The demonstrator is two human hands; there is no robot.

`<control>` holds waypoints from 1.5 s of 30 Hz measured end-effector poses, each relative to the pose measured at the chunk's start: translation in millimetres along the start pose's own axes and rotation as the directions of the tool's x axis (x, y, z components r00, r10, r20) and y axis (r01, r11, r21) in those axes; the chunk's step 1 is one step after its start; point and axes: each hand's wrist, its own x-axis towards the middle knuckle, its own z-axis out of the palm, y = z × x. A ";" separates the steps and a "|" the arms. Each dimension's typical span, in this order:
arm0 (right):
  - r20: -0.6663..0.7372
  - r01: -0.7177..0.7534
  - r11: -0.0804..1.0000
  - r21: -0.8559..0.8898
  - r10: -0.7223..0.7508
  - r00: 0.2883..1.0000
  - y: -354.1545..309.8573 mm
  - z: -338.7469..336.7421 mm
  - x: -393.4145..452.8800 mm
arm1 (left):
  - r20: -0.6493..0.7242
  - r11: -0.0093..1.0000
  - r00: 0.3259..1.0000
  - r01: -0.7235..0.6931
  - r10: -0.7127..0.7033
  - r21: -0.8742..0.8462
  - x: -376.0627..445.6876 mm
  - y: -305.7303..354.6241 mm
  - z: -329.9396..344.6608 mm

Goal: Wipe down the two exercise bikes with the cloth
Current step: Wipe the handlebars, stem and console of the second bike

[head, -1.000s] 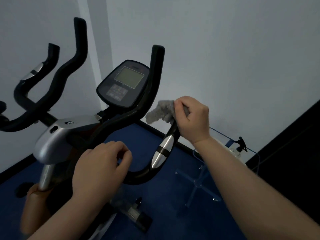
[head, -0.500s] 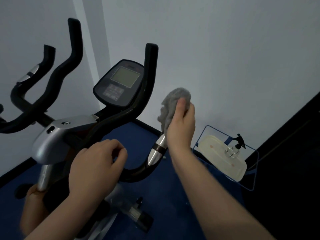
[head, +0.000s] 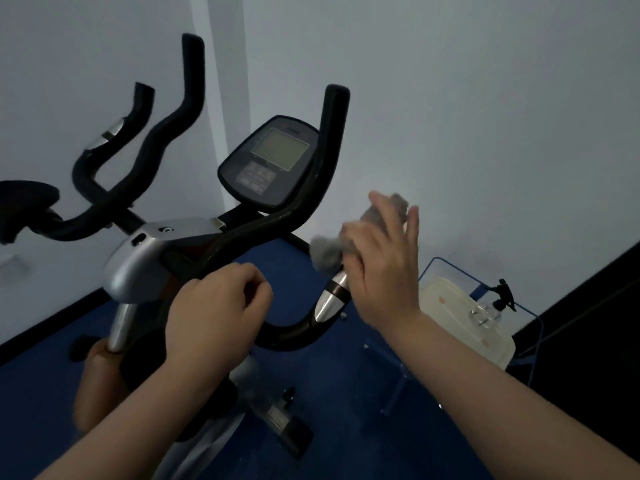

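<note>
Now the right hand (head: 384,271) pressed the grey cloth (head: 327,252) against the exercise bike's right handlebar (head: 329,303), fingers straight — the left hand (head: 214,306) curled around the bar nearer the console (head: 270,161).

cloth (head: 323,252): grey
handlebars (head: 322,188): black, silver bands
console (head: 268,161): dark grey
floor (head: 346,375): deep blue
wall (head: 485,98): pale grey-white

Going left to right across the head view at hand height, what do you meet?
Silver bike housing → left hand on the handlebar → chrome grip sensor → right hand pressing the grey cloth → white tray → spray bottle.
</note>
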 end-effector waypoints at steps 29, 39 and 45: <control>0.767 0.199 0.962 0.187 -0.269 0.583 -107.6 21.6 8.5 | -0.433 0.990 0.891 0.095 -0.133 -0.108 -39.7 -39.0 -7.5; 0.809 0.033 0.987 0.156 -0.147 0.569 -120.4 48.6 6.8 | -0.429 0.996 0.900 0.052 -0.076 -0.068 -41.3 -40.8 -10.0; 0.694 0.339 0.936 0.099 -0.309 0.651 -98.7 19.9 -20.4 | -0.362 0.981 0.928 0.022 -0.092 -0.193 -44.6 -34.8 -17.5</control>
